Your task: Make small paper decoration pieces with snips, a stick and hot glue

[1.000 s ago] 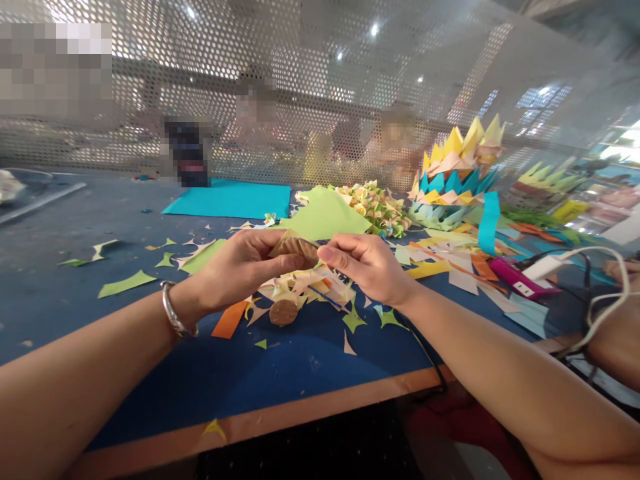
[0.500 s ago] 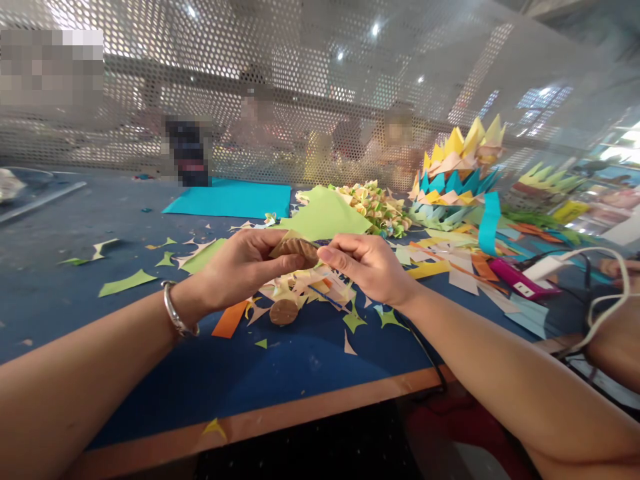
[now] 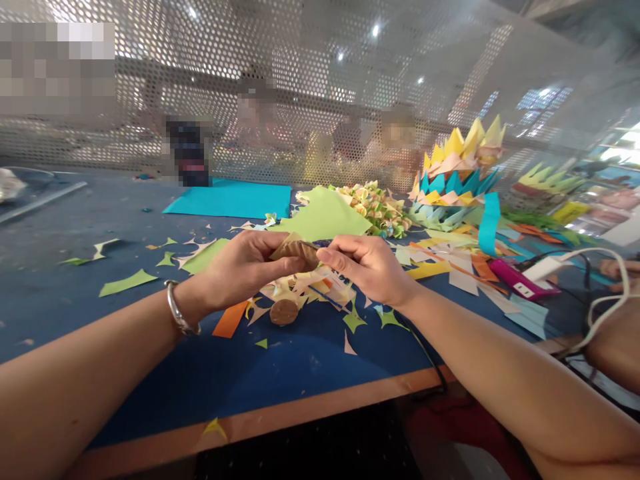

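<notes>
A small brown ribbed piece (image 3: 303,249), which looks like corrugated cardboard with pale yellow paper along its top edge, is held above the table between both hands. My left hand (image 3: 240,270) is closed on its left side, thumb in front. At the right end my right hand (image 3: 377,270) is closed in a pinch; its fingertips partly hide the piece. Below them a round brown disc (image 3: 284,312) lies on the blue tabletop (image 3: 300,373), beside a heap of pale paper scraps (image 3: 290,287). Behind the hands is a light green paper sheet (image 3: 325,213).
A turquoise sheet (image 3: 230,199) lies at the back. Behind the green sheet is a pile of small folded paper pieces (image 3: 385,207). A tiered, spiky paper model (image 3: 455,183) stands at right, near a magenta power strip (image 3: 523,279) with a white cable. A perforated metal screen (image 3: 300,87) rises behind.
My hands stay almost in place around the ribbed piece. It has tilted slightly in my left fingers, and the left thumb has shifted a little.
</notes>
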### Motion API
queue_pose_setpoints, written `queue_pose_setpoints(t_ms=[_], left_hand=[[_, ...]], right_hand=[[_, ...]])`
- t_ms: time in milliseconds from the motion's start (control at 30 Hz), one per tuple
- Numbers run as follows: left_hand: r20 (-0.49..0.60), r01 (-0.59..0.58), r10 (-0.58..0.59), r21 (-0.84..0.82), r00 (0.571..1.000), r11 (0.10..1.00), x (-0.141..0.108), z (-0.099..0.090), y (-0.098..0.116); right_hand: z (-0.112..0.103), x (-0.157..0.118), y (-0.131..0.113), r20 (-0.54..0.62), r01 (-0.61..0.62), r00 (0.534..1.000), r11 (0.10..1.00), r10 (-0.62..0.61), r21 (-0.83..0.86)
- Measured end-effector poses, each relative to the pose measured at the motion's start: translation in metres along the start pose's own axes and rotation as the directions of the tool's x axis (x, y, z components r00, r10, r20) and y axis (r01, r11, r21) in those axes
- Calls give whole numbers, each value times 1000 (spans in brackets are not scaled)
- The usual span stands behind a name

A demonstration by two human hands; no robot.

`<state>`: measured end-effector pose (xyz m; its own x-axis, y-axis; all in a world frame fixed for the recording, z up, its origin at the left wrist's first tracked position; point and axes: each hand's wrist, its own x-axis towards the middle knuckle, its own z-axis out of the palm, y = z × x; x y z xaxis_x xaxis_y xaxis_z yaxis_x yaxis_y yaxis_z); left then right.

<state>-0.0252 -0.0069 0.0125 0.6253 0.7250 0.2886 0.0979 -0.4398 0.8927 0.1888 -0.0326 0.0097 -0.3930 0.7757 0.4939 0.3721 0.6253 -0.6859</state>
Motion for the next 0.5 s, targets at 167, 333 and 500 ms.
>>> queue_pose_setpoints(t_ms=[167,333,500], left_hand=[[21,-17,17,12,1000,1000,0,0,1],[27,-8,7,12,1000,1000,0,0,3],[34,12,-12,-2,999,1000,0,0,4]], right_hand=[[0,0,-1,12,-6,1000,1000,6,1],[0,0,-1,40,-1,999,1000,0,16],[0,-1,0,51,-7,999,1000,7,7]])
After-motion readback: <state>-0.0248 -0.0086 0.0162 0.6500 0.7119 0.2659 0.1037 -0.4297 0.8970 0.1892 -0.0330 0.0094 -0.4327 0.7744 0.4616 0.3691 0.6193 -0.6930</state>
